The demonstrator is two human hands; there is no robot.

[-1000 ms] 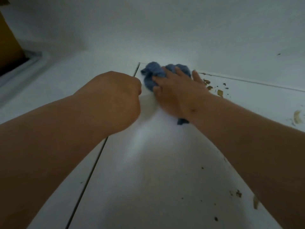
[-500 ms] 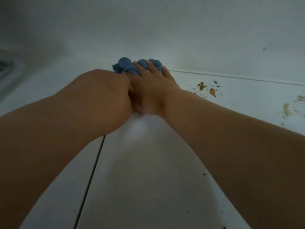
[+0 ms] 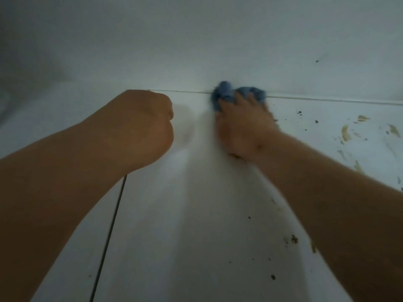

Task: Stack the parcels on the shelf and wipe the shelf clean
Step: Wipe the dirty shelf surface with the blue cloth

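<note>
Head camera shows a blue cloth (image 3: 237,94), soft and fluffy, crumpled into a lump at the back edge of the white smooth shelf (image 3: 196,214), against the wall (image 3: 196,40). The right hand (image 3: 244,127) presses on it, fingers grasping it. The left hand (image 3: 144,127) is clenched, empty, well apart. Brown smears (image 3: 346,134) and dark crumbs (image 3: 293,238) lie to the right.

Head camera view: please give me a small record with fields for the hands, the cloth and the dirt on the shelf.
right hand: pressing the crumpled blue cloth on the white shelf surface, at the back edge
left hand: closed fist, apart from the cloth; whether it holds anything cannot be told
dirt: brown smears and dark crumbs, right of the right hand
parcels: none in view
</note>
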